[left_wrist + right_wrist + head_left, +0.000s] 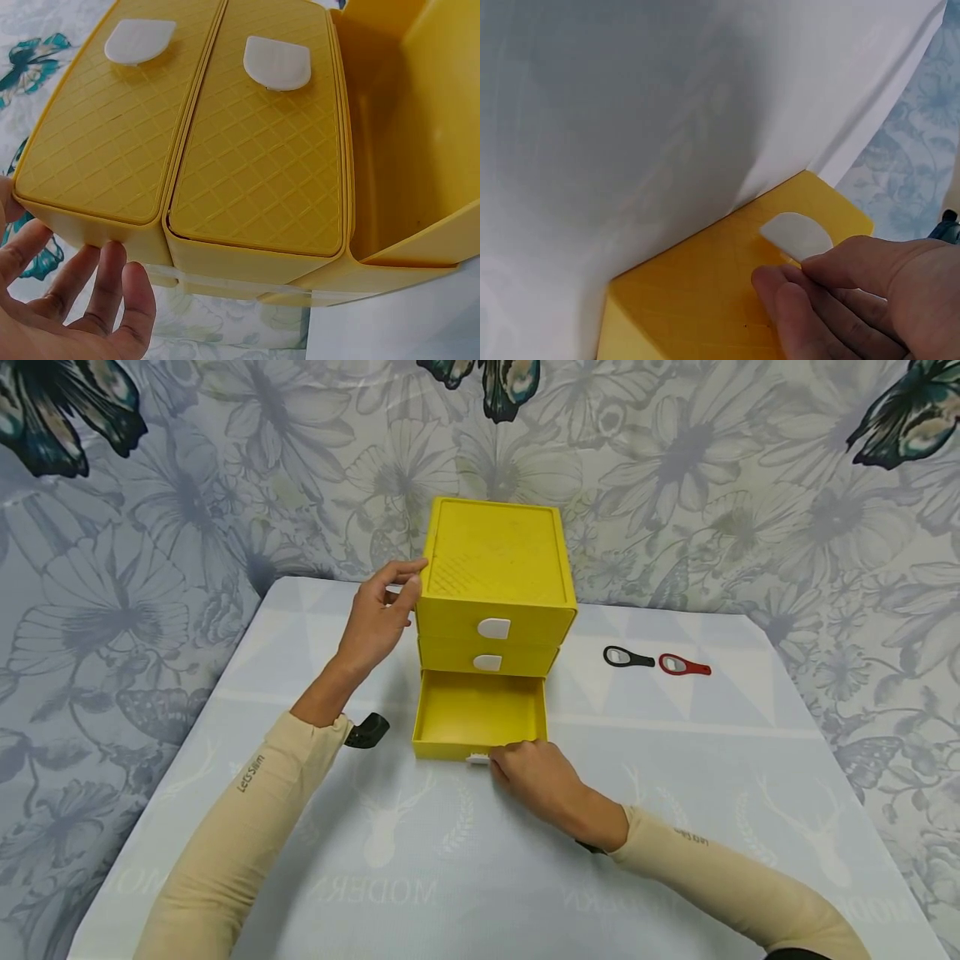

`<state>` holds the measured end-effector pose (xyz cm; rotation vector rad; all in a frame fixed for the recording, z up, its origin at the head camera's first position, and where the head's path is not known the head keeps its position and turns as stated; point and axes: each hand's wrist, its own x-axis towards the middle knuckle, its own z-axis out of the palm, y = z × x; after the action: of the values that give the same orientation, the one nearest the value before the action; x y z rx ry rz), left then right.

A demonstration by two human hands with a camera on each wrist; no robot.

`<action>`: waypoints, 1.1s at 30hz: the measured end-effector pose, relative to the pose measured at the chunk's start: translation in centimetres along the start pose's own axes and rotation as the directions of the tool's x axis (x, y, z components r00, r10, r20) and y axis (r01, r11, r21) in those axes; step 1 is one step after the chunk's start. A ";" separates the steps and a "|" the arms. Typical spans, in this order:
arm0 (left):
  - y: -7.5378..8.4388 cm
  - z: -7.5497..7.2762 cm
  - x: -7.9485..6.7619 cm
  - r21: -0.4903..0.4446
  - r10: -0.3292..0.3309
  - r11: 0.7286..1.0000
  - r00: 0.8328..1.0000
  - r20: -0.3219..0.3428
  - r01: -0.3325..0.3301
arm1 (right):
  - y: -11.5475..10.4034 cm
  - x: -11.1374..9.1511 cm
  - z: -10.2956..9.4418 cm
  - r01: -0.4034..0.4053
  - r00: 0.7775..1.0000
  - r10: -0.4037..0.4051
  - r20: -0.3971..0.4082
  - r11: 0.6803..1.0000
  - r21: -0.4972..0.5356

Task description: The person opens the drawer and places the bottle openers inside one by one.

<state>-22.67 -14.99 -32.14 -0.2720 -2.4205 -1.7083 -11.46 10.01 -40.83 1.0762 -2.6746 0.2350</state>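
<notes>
The left hand (381, 614), fingers spread and slightly bent, touched the upper left side of the yellow drawer unit (498, 552) on the counter (675, 768). The right hand (540, 779) pinched the white handle (477, 759) of the pulled-out bottom drawer (442, 749). The left sleeve (247, 827) read "Let's Slim"; the counter covering, "MODERN".

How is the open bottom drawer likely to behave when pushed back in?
The bottom drawer would probably stay stiff, since its walls stand straight. It is likely light for its size: the walls look thin and no contents show. Rolling seems unlikely, given its boxy shape with the rear inside the yellow unit.
</notes>
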 end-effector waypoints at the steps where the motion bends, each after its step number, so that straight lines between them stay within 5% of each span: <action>1: 0.0 0.0 0.0 0.000 0.001 1.000 1.000 0.000 -0.001 | -0.1 -0.1 -0.1 0.004 1.000 -0.004 0.002 1.000 0.000; 15: -0.2 -0.1 0.0 -0.012 0.023 1.000 1.000 0.003 -0.023 | -1.6 -1.0 -1.0 0.045 0.997 -0.042 0.069 0.998 -0.040; 24: -0.2 0.0 0.1 -0.006 0.011 1.000 1.000 0.002 -0.011 | -1.1 -0.6 -3.5 -0.002 1.000 -0.002 0.019 0.987 0.160; 33: -0.2 0.0 0.1 -0.005 0.022 1.000 1.000 0.006 -0.022 | 1.1 -0.3 -5.1 -0.067 0.998 0.068 0.003 0.967 0.246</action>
<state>-22.79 -15.05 -32.27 -0.3041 -2.4084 -1.7072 -11.17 12.26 -36.06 1.0482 -2.7324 0.5956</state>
